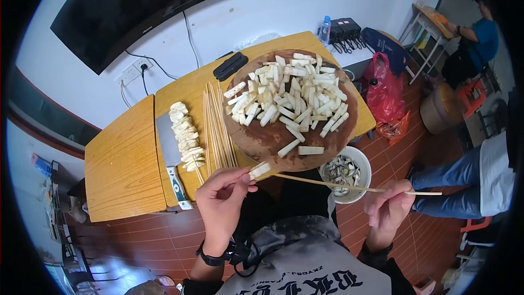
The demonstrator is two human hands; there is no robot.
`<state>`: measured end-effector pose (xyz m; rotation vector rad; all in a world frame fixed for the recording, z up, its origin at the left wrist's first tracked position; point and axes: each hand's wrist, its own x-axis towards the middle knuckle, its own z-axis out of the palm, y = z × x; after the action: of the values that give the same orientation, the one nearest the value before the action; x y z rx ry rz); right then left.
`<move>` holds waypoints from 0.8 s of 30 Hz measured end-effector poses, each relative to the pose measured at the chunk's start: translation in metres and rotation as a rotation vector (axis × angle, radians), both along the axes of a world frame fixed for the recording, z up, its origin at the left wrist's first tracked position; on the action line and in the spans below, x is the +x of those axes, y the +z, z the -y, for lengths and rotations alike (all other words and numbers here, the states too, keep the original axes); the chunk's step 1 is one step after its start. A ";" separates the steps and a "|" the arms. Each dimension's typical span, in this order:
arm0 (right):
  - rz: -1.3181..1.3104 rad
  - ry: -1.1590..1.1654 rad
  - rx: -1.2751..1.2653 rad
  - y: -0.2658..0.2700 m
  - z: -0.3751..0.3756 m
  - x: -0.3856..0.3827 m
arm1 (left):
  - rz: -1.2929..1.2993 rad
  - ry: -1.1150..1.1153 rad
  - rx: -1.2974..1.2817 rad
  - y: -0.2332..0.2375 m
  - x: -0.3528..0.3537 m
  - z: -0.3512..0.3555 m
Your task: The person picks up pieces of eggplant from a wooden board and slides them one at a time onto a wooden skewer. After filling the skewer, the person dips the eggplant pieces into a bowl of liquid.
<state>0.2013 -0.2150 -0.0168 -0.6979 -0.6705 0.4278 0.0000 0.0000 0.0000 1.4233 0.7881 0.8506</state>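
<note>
My left hand (221,199) pinches a pale cut vegetable piece (260,170) between thumb and fingers. My right hand (388,207) holds a thin bamboo skewer (327,183), whose tip meets that piece. Just beyond lies a round wooden cutting board (262,141) heaped with many pale vegetable sticks (295,95). A bundle of bare skewers (216,125) lies left of the board. Further left, a loaded skewer of pieces (185,136) rests beside a cleaver (170,150).
A wooden table (123,164) carries everything; a white bowl of scraps (344,173) stands under its near right edge. A black case (230,66), water bottle (325,30), red bags (385,90) and a seated person's legs (453,186) are around. Another person sits far right.
</note>
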 end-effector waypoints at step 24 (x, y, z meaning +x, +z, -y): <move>0.133 0.010 -0.065 0.006 -0.005 -0.005 | -0.058 0.030 0.194 -0.011 0.001 0.005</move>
<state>0.1962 -0.2101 -0.0109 -0.7902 -0.7889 0.4167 0.0009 -0.0052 -0.0105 1.6167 0.7892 0.9320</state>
